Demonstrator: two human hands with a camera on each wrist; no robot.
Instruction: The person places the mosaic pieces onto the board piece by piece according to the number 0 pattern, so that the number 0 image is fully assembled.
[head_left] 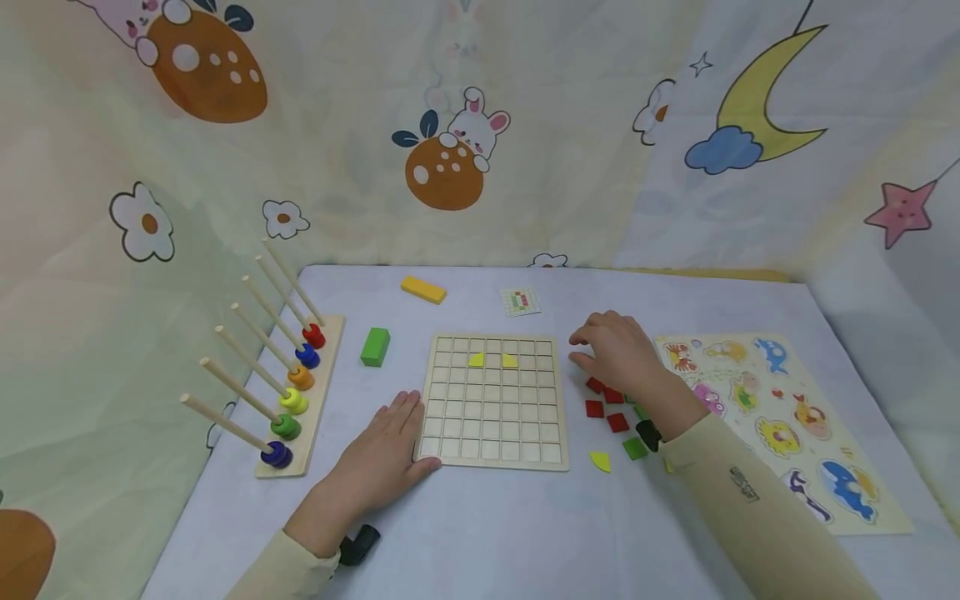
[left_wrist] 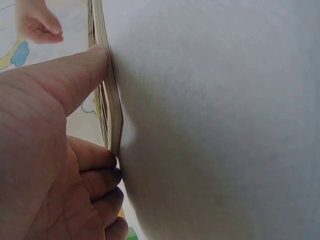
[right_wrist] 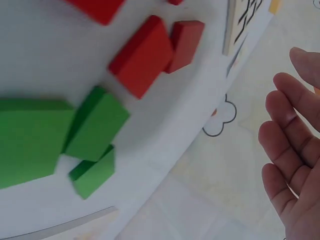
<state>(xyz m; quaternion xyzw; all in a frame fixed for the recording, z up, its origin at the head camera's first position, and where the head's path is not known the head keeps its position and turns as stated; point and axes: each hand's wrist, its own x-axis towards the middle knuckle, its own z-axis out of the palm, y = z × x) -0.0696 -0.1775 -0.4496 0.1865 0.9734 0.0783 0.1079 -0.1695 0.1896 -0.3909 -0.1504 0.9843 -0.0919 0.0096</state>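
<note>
A wooden grid board (head_left: 491,429) lies mid-table with two yellow quarter-round pieces (head_left: 476,360) in its upper cells. My left hand (head_left: 386,442) rests at its lower left corner, fingers fairly straight; in the left wrist view the thumb and fingertips touch the board's edge (left_wrist: 115,120). Right of the board, my right hand (head_left: 618,354) hovers above small red square pieces (head_left: 595,408) and green pieces (head_left: 634,448). In the right wrist view its fingers (right_wrist: 280,142) are loosely bent with nothing between them. Nearer me lies another yellow quarter-round piece (head_left: 600,461). My right forearm hides part of the pile.
A peg stand (head_left: 322,392) with coloured rings and tall rods stands at the left. Behind the board are a green block (head_left: 375,347), a yellow block (head_left: 423,289) and a small pattern card (head_left: 521,302). An animal picture board (head_left: 750,492) lies under my right forearm's far side.
</note>
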